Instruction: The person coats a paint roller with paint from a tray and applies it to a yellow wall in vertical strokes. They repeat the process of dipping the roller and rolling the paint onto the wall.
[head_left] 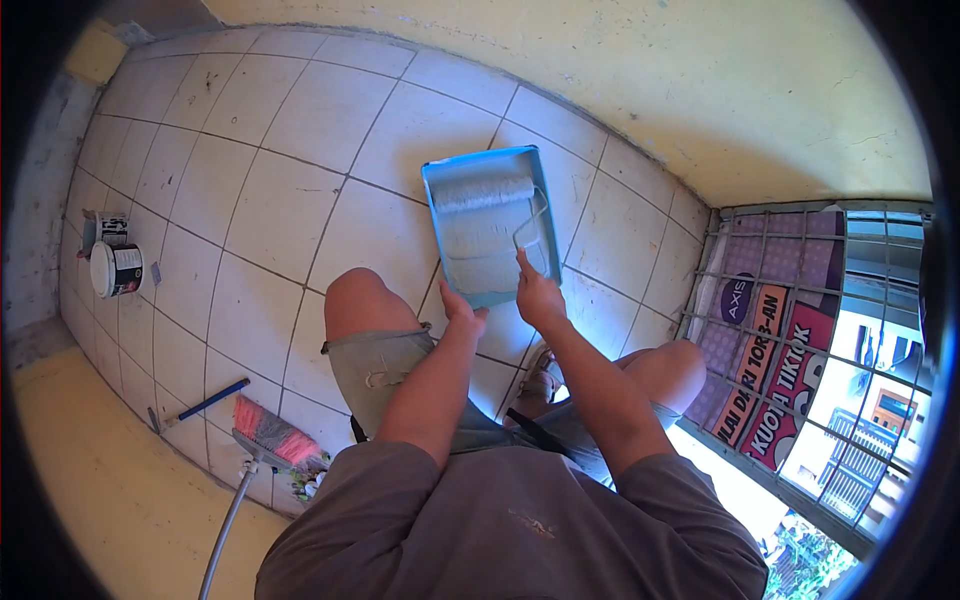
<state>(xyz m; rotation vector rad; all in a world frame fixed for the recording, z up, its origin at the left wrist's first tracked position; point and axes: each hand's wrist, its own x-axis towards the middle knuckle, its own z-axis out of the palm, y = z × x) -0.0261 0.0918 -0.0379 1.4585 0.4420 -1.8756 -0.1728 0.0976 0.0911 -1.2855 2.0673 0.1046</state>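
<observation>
On the tiled floor in front of my knees lies a blue paint tray point(431, 222) with pale grey paint in it. A paint roller point(485, 194) rests across the tray's far part, its cover coated with the same paint. Its wire frame runs down the tray's right side to my right hand point(540, 299), whose fingers are closed round the handle. My left hand point(463, 312) is at the tray's near left corner, its thumb apart from the fingers; part of the fingers is hidden beside the tray edge.
A white bucket point(103, 270) stands at the far left by another container point(112, 228). A broom point(272, 434) and a blue-handled stick point(213, 398) lie at lower left. A metal grille point(845, 270) with a banner point(770, 330) is on the right. Yellow walls point(720, 90) border the floor.
</observation>
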